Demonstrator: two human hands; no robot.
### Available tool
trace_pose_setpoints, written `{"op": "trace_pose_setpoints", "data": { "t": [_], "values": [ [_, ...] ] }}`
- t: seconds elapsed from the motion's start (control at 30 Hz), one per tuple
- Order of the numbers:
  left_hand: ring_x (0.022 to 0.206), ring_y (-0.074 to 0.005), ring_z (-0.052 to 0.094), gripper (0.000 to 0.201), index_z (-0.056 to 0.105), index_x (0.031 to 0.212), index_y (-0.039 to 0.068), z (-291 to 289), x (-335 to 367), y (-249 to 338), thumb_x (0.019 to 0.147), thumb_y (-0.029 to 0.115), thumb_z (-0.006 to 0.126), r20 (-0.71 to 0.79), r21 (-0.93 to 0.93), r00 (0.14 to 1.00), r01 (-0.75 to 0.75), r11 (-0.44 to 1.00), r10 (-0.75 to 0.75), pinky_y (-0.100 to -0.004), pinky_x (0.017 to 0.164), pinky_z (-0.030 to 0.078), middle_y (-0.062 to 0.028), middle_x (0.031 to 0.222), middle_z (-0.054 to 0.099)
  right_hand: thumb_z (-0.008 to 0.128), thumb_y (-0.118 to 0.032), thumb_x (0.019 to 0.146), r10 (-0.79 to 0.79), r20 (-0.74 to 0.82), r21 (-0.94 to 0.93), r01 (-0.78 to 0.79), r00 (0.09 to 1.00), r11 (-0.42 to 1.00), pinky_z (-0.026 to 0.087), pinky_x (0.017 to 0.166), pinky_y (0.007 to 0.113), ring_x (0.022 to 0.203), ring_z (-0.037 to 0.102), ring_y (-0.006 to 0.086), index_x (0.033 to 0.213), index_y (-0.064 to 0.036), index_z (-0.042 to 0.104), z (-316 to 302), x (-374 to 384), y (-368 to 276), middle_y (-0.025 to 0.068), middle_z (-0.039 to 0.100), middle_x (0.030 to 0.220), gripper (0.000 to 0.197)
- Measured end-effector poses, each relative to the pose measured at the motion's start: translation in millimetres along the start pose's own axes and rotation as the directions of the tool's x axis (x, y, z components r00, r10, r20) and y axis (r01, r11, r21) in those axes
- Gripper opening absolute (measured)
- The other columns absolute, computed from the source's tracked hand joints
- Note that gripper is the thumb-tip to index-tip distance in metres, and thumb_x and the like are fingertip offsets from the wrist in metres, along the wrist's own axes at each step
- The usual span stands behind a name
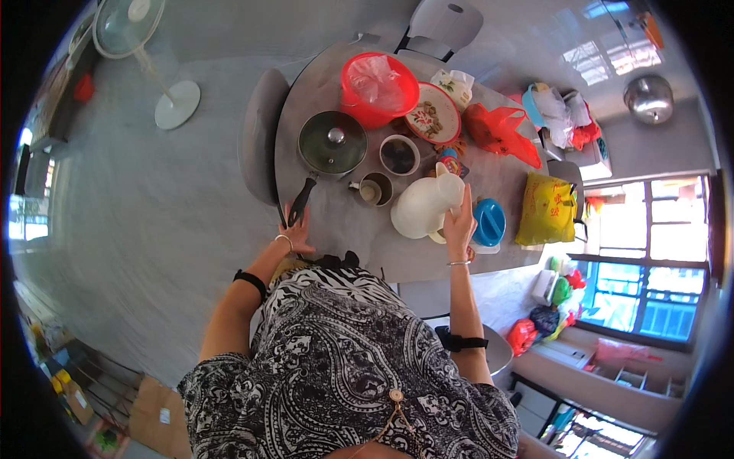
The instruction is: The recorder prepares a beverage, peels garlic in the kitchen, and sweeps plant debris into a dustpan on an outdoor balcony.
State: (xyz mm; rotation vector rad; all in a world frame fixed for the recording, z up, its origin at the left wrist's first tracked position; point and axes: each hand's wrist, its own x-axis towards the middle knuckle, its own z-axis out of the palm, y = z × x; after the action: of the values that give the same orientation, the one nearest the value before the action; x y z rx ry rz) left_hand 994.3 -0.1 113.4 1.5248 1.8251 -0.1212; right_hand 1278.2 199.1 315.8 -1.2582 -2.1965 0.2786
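Note:
My left hand [299, 230] rests at the near table edge with its fingers spread. It lies beside the black handle [303, 200] of a frying pan with a glass lid [332, 143], and I cannot tell whether they touch. My right hand [460, 225] is closed on a large white jug [417, 208], its index finger stretched along the jug's top; part of the grip is hidden. Left of the jug stands a small metal cup [375, 189]. Just behind is a white bowl [400, 155] with dark contents. A blue-lidded container [489, 222] sits right of my right hand.
Farther back on the grey table [348, 233] are a red basin [375, 107] with clear plastic, a patterned tray [433, 115] with food pieces, and a red bag [501, 131]. A yellow bag [547, 208] stands at the right. Grey chairs [261, 141] flank the table.

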Motion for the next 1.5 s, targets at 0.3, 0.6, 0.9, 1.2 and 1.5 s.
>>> {"op": "trace_pose_setpoints", "data": {
  "t": [0.3,0.6,0.9,1.2,1.5],
  "values": [
    [0.127,-0.0482,-0.003,0.127,-0.024,0.132,0.01,6,1,-11,0.057,0.058,0.067,0.032,0.004,0.997,0.073,0.997,-0.073,-0.0585,0.098,0.015,-0.0296,0.138,-0.008,0.052,0.002,0.067,0.379,-0.17,0.474,-0.262,0.91,0.841,0.044,0.079,0.03,0.095,0.056,0.0266,0.136,-0.0104,0.021,38,-60,-35,0.0197,0.052,0.113,0.077],
    [0.127,-0.0468,-0.002,0.129,-0.022,0.132,0.009,12,4,-24,0.054,0.059,0.068,-0.122,0.076,0.991,0.058,0.995,-0.048,-0.055,0.1,0.014,-0.0291,0.137,-0.013,0.059,-0.003,0.072,0.617,0.009,0.567,-0.513,0.787,0.644,0.036,0.09,0.032,0.109,0.047,0.0297,0.138,-0.0094,0.005,60,-62,-70,0.0197,0.039,0.126,0.086],
    [0.129,-0.0412,-0.001,0.124,-0.002,0.137,0.011,11,-1,-35,0.05,0.053,0.074,-0.345,0.046,0.938,0.04,0.998,-0.022,-0.0512,0.097,0.027,-0.0205,0.14,-0.012,0.05,-0.007,0.084,0.312,-0.011,0.542,-0.256,0.95,0.8,0.042,0.074,0.028,0.078,0.051,0.0162,0.135,-0.0058,0.019,61,-104,-29,0.0096,0.054,0.084,0.06],
    [0.13,-0.0356,0.009,0.1,0.014,0.136,0.009,15,-15,-30,0.059,0.037,0.072,-0.343,0.027,0.929,0.157,0.987,-0.138,-0.0511,0.094,0.032,-0.0176,0.142,0.001,0.057,-0.006,0.078,0.683,-0.459,0.616,-0.351,0.568,0.705,0.042,0.079,0.029,0.093,0.05,0.017,0.116,-0.0061,0.044,-3,-129,93,0.007,0.05,0.097,0.04],
    [0.126,-0.0333,0.022,0.071,0.038,0.122,0.002,20,-18,-30,0.066,0.035,0.065,-0.251,0.038,0.965,0.09,0.995,-0.078,-0.0513,0.091,0.033,-0.0209,0.138,0.015,0.06,-0.009,0.07,0.581,0.127,0.319,-0.588,0.804,0.743,0.042,0.067,0.025,0.074,0.057,0.0159,0.092,-0.0008,0.053,-21,-87,115,0.0072,0.059,0.08,0.024]
  ]
}}
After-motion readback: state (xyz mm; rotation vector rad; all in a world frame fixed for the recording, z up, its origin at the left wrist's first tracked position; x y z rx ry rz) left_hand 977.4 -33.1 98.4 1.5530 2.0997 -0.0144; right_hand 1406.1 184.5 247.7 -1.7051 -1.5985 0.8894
